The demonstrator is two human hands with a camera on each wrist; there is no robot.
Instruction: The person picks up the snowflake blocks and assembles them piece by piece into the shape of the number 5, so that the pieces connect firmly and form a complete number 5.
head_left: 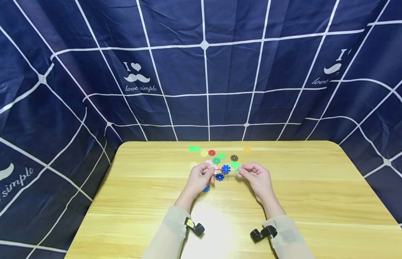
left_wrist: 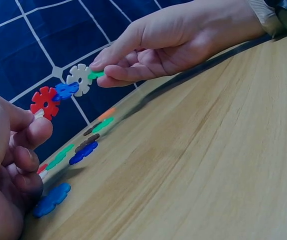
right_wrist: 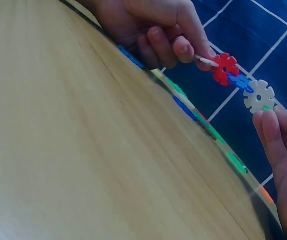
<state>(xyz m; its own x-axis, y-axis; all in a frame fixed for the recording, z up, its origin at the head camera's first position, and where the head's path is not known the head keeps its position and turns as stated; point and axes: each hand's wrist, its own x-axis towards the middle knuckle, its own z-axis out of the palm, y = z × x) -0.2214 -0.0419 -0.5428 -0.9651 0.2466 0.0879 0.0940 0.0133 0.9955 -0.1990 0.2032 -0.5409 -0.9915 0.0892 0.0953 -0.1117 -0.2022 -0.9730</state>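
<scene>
A short chain of notched plastic interlocking discs stretches between the two hands, raised over the table. My left hand (head_left: pixel 198 176) pinches the white disc (right_wrist: pixel 206 61) at one end between thumb and finger. Joined to that is a red disc (left_wrist: pixel 38 105), then a blue disc (left_wrist: pixel 66 91), then a second white disc (left_wrist: pixel 73 76). At the other end a green disc (left_wrist: pixel 96 75) is slotted into this white one. The thumb and finger of my right hand (head_left: pixel 258 178) pinch the green disc, covering part of it.
Loose discs lie on the wooden table (head_left: pixel 139 201) beneath and beyond the hands: a dark blue one (head_left: pixel 220 178), a brown one (head_left: pixel 231 157), a red one (head_left: pixel 209 152), an orange one (head_left: pixel 248 150) and several green ones. A dark blue gridded curtain (head_left: pixel 175 72) hangs behind the table.
</scene>
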